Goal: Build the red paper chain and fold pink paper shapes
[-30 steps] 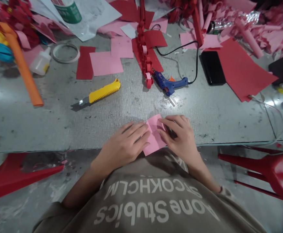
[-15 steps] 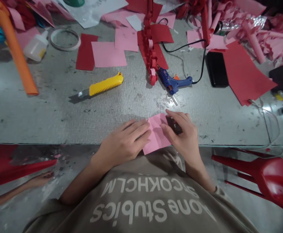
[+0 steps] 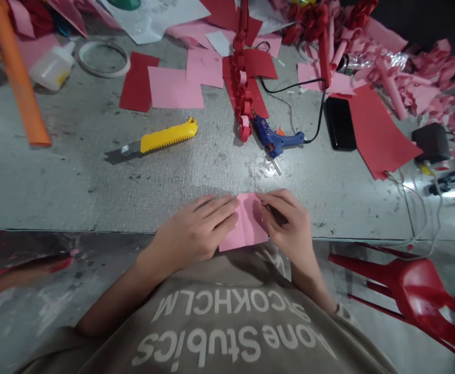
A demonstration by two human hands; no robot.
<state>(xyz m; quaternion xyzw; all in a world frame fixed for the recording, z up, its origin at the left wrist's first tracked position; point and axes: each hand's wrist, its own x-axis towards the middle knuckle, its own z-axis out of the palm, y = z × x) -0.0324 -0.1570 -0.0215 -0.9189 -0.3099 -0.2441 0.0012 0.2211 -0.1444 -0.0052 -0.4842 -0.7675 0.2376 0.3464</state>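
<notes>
A small pink sheet of paper (image 3: 246, 228) with a crease down it lies at the table's front edge, its lower part reaching past the edge. My left hand (image 3: 194, 228) rests on its left side, fingers stretched out and flat; the thumb is hidden. At the upper right corner, the thumb and forefinger of my right hand (image 3: 289, 219) pinch the paper. Beyond my hands are a yellow utility knife (image 3: 168, 135) with its blade out and a blue glue gun (image 3: 276, 139). A red and pink paper chain (image 3: 244, 106) hangs down beside the glue gun's nozzle.
Pink sheets (image 3: 176, 88) and red sheets (image 3: 138, 82) lie farther back, near a tape roll (image 3: 103, 72) and a glue bottle (image 3: 51, 67). A black phone (image 3: 340, 123) is at right. Red chairs (image 3: 418, 285) flank me; another person's arm (image 3: 20, 278) shows at left.
My right thumb and forefinger have closed together on the paper's corner. The paper has shifted slightly left and turned a little. The other person's hand has moved left.
</notes>
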